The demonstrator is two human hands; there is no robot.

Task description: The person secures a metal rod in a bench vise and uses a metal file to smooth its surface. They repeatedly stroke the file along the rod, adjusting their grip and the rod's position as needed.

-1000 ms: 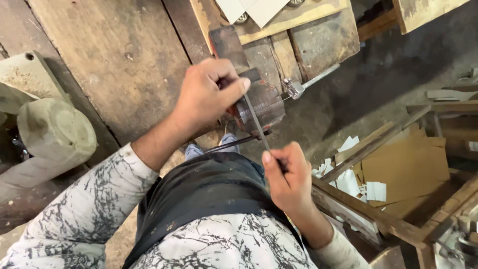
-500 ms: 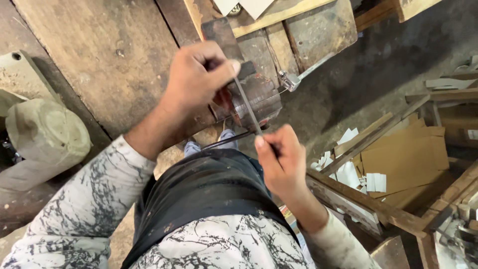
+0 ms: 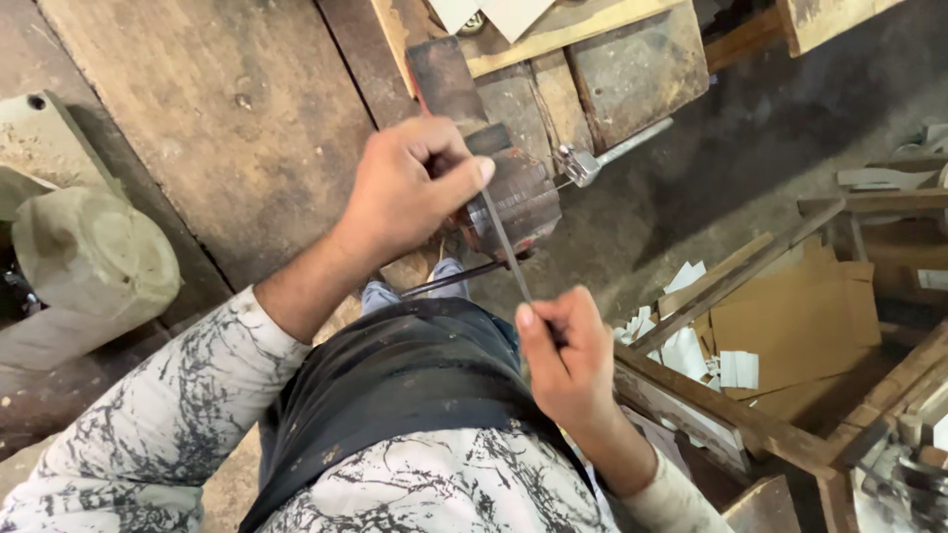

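A long flat metal file [image 3: 506, 247] runs between my two hands. My left hand [image 3: 413, 190] pinches its far tip over a rusty bench vise [image 3: 513, 188] at the edge of a worn wooden workbench [image 3: 217, 109]. My right hand [image 3: 565, 355] is closed around the near end of the file, close to my dark apron [image 3: 395, 385]. What the vise jaws hold is hidden under my left hand.
The vise's handle bar [image 3: 612, 153] sticks out to the right. A pale cylindrical machine part [image 3: 89, 262] sits at the left. To the right stand a wooden frame [image 3: 731, 415], cardboard sheets [image 3: 800, 326] and white scraps [image 3: 691, 345] on the dark floor.
Both hands have moved the file along its length across the vise; the view has shifted slightly. The grip on the file is unchanged.
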